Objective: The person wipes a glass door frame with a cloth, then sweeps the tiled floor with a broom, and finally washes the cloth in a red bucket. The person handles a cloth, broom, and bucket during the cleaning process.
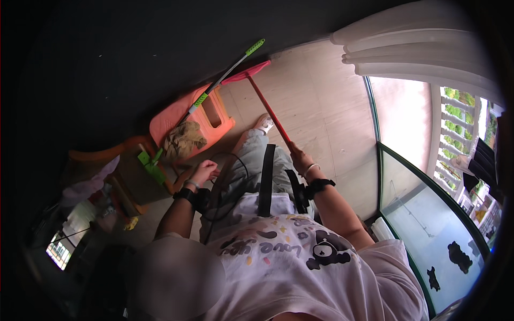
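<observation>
My right hand (302,159) grips the end of a red handle (267,106). At the handle's far end a pink, flat broom or dustpan head (247,74) lies against the foot of the dark wall. My left hand (205,171) is to the left with bent fingers and touches no tool that I can see; whether anything is inside it is unclear. Ahead of it a brown crumpled cloth (184,140) lies on an orange plastic stool (172,116). A mop-like pole with green grips (225,76) leans across the stool.
A wooden chair (130,188) with a green plastic clamp-like part (151,166) stands at the left. A green-framed glass sliding door (425,200) borders the tiled floor (321,104) on the right. A white curtain (409,48) hangs at the upper right. A dark wall (160,48) runs ahead.
</observation>
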Tool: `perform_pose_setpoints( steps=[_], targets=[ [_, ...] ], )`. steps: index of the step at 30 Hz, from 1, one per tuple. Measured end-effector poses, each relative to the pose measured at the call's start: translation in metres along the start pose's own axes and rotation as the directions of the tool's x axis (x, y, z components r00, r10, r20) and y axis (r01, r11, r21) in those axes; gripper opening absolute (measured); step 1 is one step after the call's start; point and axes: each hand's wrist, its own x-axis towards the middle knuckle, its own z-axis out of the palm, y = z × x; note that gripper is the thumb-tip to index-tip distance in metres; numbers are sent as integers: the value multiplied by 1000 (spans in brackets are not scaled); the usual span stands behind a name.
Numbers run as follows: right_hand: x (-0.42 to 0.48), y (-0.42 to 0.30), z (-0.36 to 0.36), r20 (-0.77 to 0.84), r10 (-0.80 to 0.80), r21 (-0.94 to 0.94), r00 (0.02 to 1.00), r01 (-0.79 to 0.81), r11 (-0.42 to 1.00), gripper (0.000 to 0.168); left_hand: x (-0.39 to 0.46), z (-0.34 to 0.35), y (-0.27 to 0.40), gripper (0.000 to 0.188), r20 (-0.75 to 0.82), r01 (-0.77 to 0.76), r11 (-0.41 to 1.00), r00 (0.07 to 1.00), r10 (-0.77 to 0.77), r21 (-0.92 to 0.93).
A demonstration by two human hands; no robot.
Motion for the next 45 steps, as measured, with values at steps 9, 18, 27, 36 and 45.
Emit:
perform_pose_setpoints(
  steps=[9, 18, 27, 36, 45],
  targets=[
    [-82, 47, 46, 156, 301, -115, 941, -285, 952, 50, -16, -33, -51, 14, -46, -6, 998, 999, 9, 62],
    [-227, 148, 73, 67, 569, 237, 820, -567, 789, 45, -48, -7, -68, 16, 7, -75, 951, 997, 77, 301],
    [-409, 156, 183, 204, 791, 543, 576, -739, 399, 44, -23, 46, -63, 24, 100, 15, 766, 990, -103, 643],
    [-419, 158, 172, 241, 724, 904, 646, -421, 75, 43, -16, 72, -2, 15, 79, -59, 701, 997, 4, 711],
    [-290, 243, 11, 64, 727, 920, 684, -322, 222, 42, -116, 117, 73, 11, 109, -91, 553, 994, 0, 828]
  ],
)
